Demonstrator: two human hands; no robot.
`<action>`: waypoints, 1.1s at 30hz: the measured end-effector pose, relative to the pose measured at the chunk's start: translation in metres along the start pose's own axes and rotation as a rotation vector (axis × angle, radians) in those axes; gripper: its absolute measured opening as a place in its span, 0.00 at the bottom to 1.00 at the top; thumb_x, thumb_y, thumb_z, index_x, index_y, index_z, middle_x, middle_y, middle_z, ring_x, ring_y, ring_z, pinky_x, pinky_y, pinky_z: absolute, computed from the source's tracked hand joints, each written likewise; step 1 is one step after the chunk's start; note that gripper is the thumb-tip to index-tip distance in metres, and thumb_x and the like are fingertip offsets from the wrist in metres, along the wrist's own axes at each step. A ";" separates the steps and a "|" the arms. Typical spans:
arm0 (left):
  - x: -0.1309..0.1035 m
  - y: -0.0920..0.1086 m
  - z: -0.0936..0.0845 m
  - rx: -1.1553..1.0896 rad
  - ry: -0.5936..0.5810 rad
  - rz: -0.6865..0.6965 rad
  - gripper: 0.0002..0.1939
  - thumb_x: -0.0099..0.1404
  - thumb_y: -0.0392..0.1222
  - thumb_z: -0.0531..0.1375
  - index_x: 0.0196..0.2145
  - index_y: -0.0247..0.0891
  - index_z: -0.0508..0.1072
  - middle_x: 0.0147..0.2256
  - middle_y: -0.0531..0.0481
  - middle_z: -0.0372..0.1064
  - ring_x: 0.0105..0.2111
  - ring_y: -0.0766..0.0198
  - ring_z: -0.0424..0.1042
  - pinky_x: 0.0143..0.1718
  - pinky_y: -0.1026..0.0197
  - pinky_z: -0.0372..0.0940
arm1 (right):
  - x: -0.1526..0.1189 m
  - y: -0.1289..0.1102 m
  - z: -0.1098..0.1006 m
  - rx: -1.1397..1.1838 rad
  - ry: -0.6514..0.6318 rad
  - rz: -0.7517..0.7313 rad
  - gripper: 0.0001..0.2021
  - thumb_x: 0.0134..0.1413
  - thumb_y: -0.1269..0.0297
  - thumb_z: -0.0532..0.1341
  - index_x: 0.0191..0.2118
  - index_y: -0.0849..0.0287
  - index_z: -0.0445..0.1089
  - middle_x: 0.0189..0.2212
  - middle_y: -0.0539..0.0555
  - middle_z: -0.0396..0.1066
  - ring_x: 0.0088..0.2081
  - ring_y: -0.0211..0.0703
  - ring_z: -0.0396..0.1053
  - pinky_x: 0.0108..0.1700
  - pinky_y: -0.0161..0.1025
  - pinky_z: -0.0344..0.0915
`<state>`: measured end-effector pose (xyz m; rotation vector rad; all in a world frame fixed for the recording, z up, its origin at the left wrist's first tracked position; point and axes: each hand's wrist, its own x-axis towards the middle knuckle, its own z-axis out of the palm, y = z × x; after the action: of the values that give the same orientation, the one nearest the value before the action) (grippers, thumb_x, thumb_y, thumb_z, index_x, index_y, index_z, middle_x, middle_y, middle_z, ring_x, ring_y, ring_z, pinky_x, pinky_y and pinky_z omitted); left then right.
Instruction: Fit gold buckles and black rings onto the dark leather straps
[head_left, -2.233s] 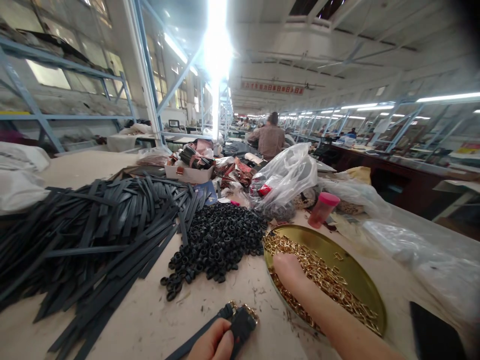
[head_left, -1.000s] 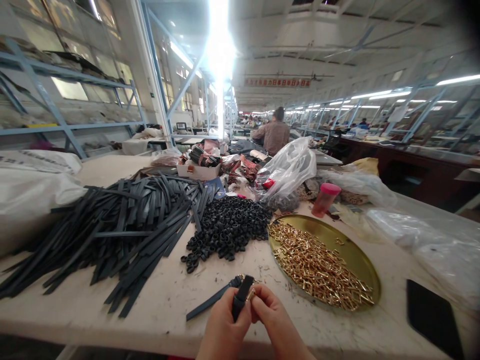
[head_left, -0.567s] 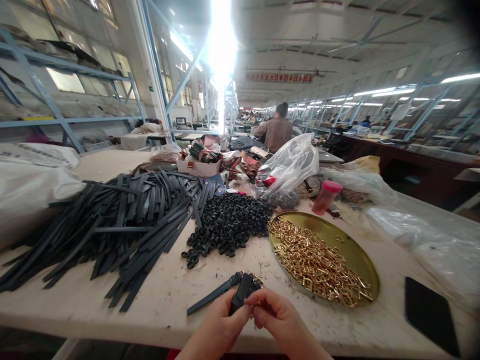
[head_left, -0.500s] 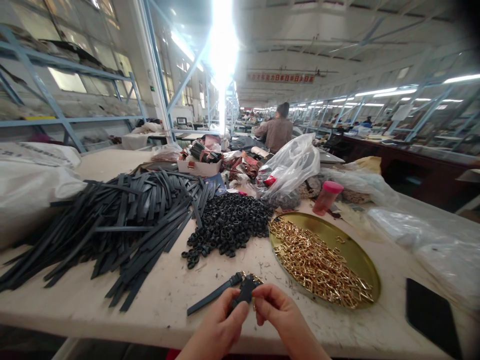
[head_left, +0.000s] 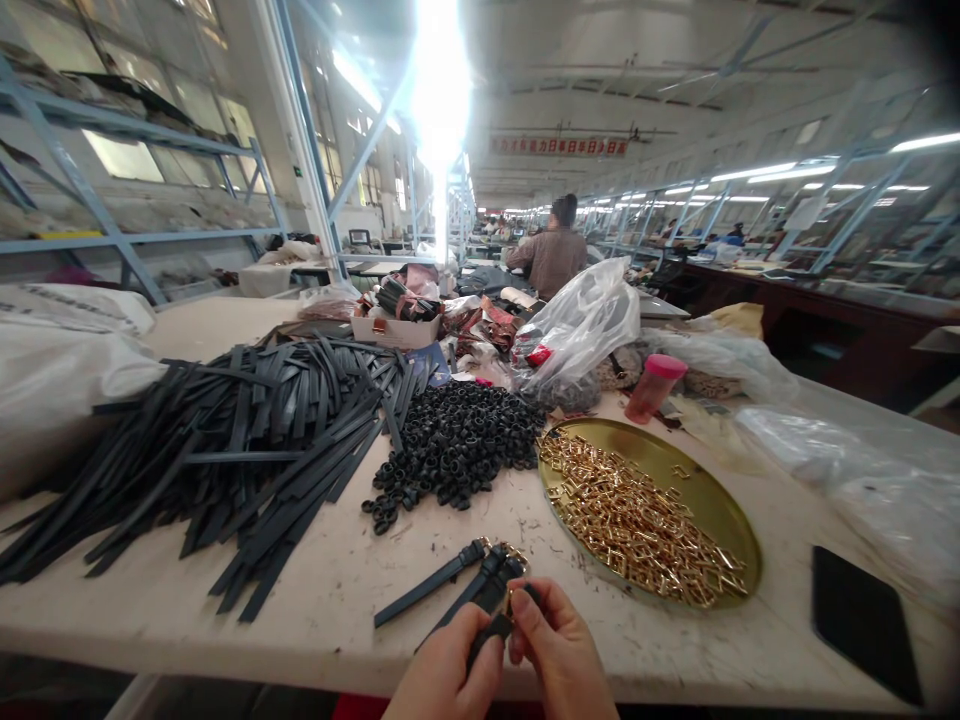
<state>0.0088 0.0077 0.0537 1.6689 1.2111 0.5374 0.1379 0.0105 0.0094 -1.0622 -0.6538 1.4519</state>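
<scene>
Near the front edge of the table, my left hand (head_left: 454,665) is closed on a short black strap (head_left: 489,634), thumb on top. My right hand (head_left: 553,630) pinches the upper end of this strap, where a bit of gold buckle (head_left: 509,603) shows; the fingers hide most of that end. Just beyond my hands lie a finished-looking black strap (head_left: 431,582) with a gold buckle at its tip, and more buckled straps (head_left: 484,583) beside it, partly behind my fingers.
Long black strips (head_left: 262,430) are heaped at left, small black loops (head_left: 457,440) in the middle. A round golden tray (head_left: 731,510) holds many gold buckles (head_left: 637,510). A pink-lidded jar (head_left: 656,388), a plastic bag (head_left: 585,320) and a dark flat slab (head_left: 862,620) lie around. A person (head_left: 553,250) sits farther off.
My hands have moved slightly down and closer together, turning the strap between them. More of the buckled straps behind them now shows.
</scene>
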 end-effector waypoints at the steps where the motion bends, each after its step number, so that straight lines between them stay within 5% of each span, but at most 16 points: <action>1: -0.001 0.000 0.000 -0.009 0.000 -0.001 0.10 0.62 0.41 0.47 0.30 0.36 0.66 0.30 0.50 0.67 0.30 0.64 0.64 0.34 0.65 0.57 | -0.001 -0.001 0.001 -0.009 0.011 -0.014 0.18 0.35 0.51 0.68 0.26 0.61 0.69 0.16 0.45 0.64 0.15 0.29 0.57 0.18 0.28 0.57; 8: -0.005 -0.001 0.003 -0.287 0.037 -0.084 0.15 0.61 0.50 0.49 0.28 0.36 0.64 0.21 0.57 0.56 0.20 0.70 0.56 0.23 0.67 0.53 | -0.015 0.000 0.012 -0.182 -0.013 -0.069 0.20 0.41 0.46 0.62 0.22 0.62 0.67 0.14 0.45 0.59 0.18 0.32 0.55 0.20 0.31 0.55; 15: -0.006 0.006 0.007 -0.375 0.010 -0.207 0.11 0.60 0.47 0.47 0.27 0.37 0.61 0.14 0.61 0.52 0.14 0.73 0.48 0.17 0.68 0.46 | -0.020 -0.007 0.014 -0.353 0.012 -0.167 0.18 0.50 0.48 0.55 0.24 0.59 0.64 0.16 0.45 0.60 0.18 0.34 0.57 0.21 0.31 0.55; 21: -0.008 0.002 0.012 -0.270 0.131 -0.167 0.10 0.59 0.46 0.48 0.24 0.39 0.57 0.16 0.59 0.56 0.18 0.70 0.57 0.23 0.67 0.54 | -0.019 -0.003 -0.006 -0.635 -0.083 -0.544 0.09 0.51 0.58 0.56 0.28 0.57 0.69 0.25 0.51 0.68 0.29 0.41 0.65 0.32 0.35 0.62; 23: -0.010 0.001 0.012 -0.215 0.136 -0.146 0.10 0.59 0.46 0.49 0.24 0.38 0.58 0.17 0.57 0.59 0.21 0.68 0.60 0.26 0.66 0.55 | -0.016 -0.002 -0.012 -0.605 -0.149 -0.468 0.08 0.49 0.59 0.59 0.28 0.57 0.69 0.25 0.51 0.69 0.29 0.41 0.65 0.32 0.35 0.62; 28: -0.008 -0.005 0.006 -0.236 -0.047 -0.163 0.14 0.56 0.53 0.52 0.24 0.39 0.58 0.15 0.60 0.56 0.16 0.71 0.55 0.18 0.68 0.49 | -0.011 0.002 -0.011 -0.192 -0.249 0.005 0.16 0.40 0.51 0.64 0.26 0.59 0.66 0.21 0.48 0.66 0.23 0.36 0.61 0.26 0.33 0.58; 33: 0.013 -0.021 -0.002 -0.344 0.048 -0.163 0.16 0.53 0.55 0.55 0.27 0.40 0.58 0.16 0.60 0.58 0.15 0.71 0.55 0.16 0.69 0.48 | 0.008 -0.003 -0.003 -0.269 -0.382 -0.030 0.18 0.45 0.47 0.60 0.25 0.59 0.62 0.17 0.44 0.59 0.19 0.32 0.56 0.22 0.30 0.53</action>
<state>0.0030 0.0205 0.0336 1.2631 1.2002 0.6468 0.1424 0.0182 0.0090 -0.9780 -1.1593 1.5859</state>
